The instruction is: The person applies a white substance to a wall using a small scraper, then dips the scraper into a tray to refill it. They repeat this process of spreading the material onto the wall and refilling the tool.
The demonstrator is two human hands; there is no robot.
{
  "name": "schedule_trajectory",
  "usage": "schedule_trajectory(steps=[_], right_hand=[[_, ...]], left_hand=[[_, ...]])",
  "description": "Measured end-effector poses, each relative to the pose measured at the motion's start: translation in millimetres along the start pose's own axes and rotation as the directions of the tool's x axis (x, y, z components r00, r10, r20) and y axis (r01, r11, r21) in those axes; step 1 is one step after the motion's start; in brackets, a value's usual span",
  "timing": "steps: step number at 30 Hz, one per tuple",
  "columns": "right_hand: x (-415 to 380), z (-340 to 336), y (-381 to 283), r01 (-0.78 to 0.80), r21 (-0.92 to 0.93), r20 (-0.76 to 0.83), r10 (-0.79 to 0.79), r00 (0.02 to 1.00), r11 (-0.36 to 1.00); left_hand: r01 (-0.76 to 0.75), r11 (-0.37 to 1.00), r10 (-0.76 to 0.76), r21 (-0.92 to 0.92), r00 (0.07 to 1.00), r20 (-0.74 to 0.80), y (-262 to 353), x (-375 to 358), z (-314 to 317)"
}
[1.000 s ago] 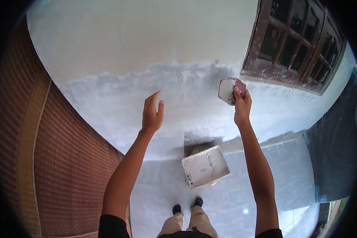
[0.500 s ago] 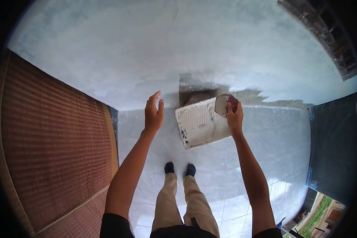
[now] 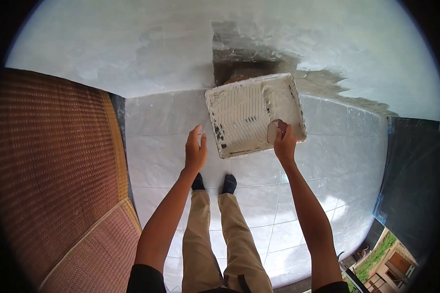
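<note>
paint tray on pale tiled floor by whitewashed wall; right hand clamped on sponge, left hand spread, empty.

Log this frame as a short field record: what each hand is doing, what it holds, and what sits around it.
left hand: left hand open, fingers spread, holding nothing, above the tiled floor
right hand: right hand with a closed grip on a paint-coated pad, at the near edge of the paint tray
paint tray: white paint tray on the floor, ribbed side to the left, close to the wall
wall: whitish painted wall with a bare dark patch behind the tray
left side: reddish-brown woven surface
</note>
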State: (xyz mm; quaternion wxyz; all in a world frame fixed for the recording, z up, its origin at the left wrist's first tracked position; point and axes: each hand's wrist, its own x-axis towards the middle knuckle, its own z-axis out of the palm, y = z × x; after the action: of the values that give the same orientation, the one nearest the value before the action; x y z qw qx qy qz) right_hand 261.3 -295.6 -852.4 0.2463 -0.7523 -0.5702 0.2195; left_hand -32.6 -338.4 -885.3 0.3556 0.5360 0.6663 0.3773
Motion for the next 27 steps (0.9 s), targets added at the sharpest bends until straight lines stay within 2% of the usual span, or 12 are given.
schedule_trajectory(steps=[2, 4, 5, 7, 8, 13, 15, 19, 20, 22, 25, 27], right_hand=[[-0.4, 8.1, 3.1, 0.024, -0.035, 0.026, -0.023, 0.999, 0.999], [1.6, 15.1, 7.4, 0.177, 0.032, 0.080, -0.179, 0.981, 0.984], [3.4, 15.0, 6.3, 0.174, 0.030, 0.087, -0.176, 0.980, 0.984], [8.1, 12.0, 0.5, 0.302, 0.085, 0.164, -0.312, 0.936, 0.950], [12.3, 12.9, 2.0, 0.302, 0.085, 0.170, -0.312, 0.935, 0.950], [29.3, 7.7, -7.4, 0.331, -0.044, 0.462, -0.275, 0.844, 0.943], [33.4, 14.0, -3.5, 0.335, 0.006, 0.515, -0.290, 0.807, 0.942], [36.7, 22.0, -7.9, 0.371, 0.057, 0.655, -0.315, 0.687, 0.927], [37.9, 22.0, -13.2, 0.371, 0.057, 0.657, -0.314, 0.685, 0.927], [42.4, 20.8, -24.2, 0.481, -0.039, 0.734, -0.301, 0.609, 0.876], [49.6, 28.1, -15.3, 0.439, 0.080, 0.760, -0.339, 0.554, 0.895], [50.6, 24.3, -23.5, 0.443, 0.042, 0.784, -0.304, 0.541, 0.896]], left_hand=[[0.024, 1.000, -0.024, 0.006, 1.000, -0.003, -9.3, -7.4, 13.5], [0.048, 0.999, -0.048, 0.012, 0.999, -0.007, -16.1, -12.2, 23.2], [0.075, 0.997, -0.075, -0.005, 0.997, 0.009, -19.4, -13.3, 26.7], [0.110, 0.994, -0.110, -0.021, 0.994, 0.026, -27.2, -15.5, 32.8], [0.114, 0.993, -0.113, -0.018, 0.992, 0.048, -30.7, -15.2, 35.3], [0.163, 0.984, -0.155, -0.066, 0.982, 0.109, -25.7, -16.5, 41.6], [0.233, 0.960, -0.211, -0.153, 0.966, 0.150, -19.0, -16.4, 43.4], [0.237, 0.965, -0.215, -0.111, 0.960, 0.177, -19.0, -15.0, 47.6], [0.199, 0.974, -0.182, -0.105, 0.971, 0.153, -19.7, -15.4, 48.7], [0.166, 0.981, -0.153, -0.097, 0.980, 0.129, -21.0, -17.0, 49.0], [0.159, 0.976, -0.139, -0.146, 0.981, 0.139, -20.2, -16.7, 47.5], [0.142, 0.981, -0.125, -0.134, 0.984, 0.130, -20.6, -17.1, 47.6]])
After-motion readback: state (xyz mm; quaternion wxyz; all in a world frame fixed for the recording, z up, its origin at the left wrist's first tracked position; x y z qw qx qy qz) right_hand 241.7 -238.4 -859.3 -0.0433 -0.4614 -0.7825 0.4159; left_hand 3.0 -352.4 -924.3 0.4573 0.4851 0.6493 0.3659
